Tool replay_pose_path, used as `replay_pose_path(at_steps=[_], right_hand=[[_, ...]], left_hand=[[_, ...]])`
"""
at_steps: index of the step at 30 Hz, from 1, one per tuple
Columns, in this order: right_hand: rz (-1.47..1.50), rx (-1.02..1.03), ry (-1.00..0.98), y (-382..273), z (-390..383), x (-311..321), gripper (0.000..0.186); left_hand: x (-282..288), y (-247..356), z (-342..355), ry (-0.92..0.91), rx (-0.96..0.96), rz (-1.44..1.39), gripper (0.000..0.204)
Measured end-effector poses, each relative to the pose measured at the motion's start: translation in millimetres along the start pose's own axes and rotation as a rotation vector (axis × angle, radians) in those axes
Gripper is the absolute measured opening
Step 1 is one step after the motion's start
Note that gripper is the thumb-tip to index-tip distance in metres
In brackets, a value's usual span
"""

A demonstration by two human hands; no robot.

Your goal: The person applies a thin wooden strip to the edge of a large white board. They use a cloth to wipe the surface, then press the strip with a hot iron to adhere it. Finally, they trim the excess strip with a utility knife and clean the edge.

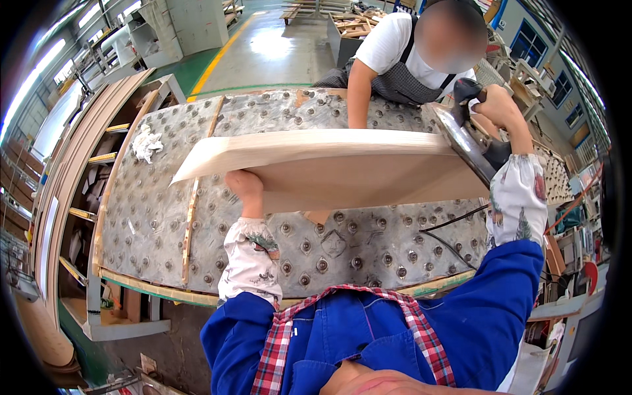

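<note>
A long pale wooden panel (342, 171) is held tilted above a metal table (145, 224) studded with round ball fittings. My left hand (245, 187) grips the panel near its left end, with the fingertips partly hidden behind it. My right hand (497, 105) is closed on the black handle of a handheld tool (461, 138) with a long metal base, which sits against the panel's right end. Below the tool, a dark cable (454, 224) runs over the tabletop.
A co-worker (388, 52) leans on the table's far side, one arm down on it. A crumpled white cloth (146, 143) lies at the tabletop's left. A rack of long boards (62, 191) flanks the table on the left; a bin of wood offcuts (349, 26) stands behind.
</note>
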State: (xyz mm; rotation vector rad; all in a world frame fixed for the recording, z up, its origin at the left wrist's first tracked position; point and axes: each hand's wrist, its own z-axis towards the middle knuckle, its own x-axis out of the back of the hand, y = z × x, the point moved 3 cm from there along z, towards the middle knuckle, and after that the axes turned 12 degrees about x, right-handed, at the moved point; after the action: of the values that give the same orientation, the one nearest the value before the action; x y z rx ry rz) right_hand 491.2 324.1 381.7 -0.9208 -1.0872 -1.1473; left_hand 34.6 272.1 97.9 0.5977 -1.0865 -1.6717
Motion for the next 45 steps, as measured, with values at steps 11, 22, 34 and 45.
replay_pose_path(at_steps=[11, 22, 34, 45], right_hand=[[0.065, 0.507, 0.028, -222, 5, -11, 0.024], [0.022, 0.717, 0.004, -382, 20, -11, 0.022], [0.011, 0.680, 0.067, -304, 29, -22, 0.023], [0.040, 0.366, 0.152, -100, -8, -6, 0.024]], left_hand=[[2, 9, -1, -0.054, 0.069, -0.238, 0.037], [-7, 2, -4, -0.036, 0.018, -0.156, 0.040], [-1, 1, -2, -0.165, 0.171, -0.261, 0.042], [-2, -3, 2, -0.054, 0.059, -0.241, 0.044]])
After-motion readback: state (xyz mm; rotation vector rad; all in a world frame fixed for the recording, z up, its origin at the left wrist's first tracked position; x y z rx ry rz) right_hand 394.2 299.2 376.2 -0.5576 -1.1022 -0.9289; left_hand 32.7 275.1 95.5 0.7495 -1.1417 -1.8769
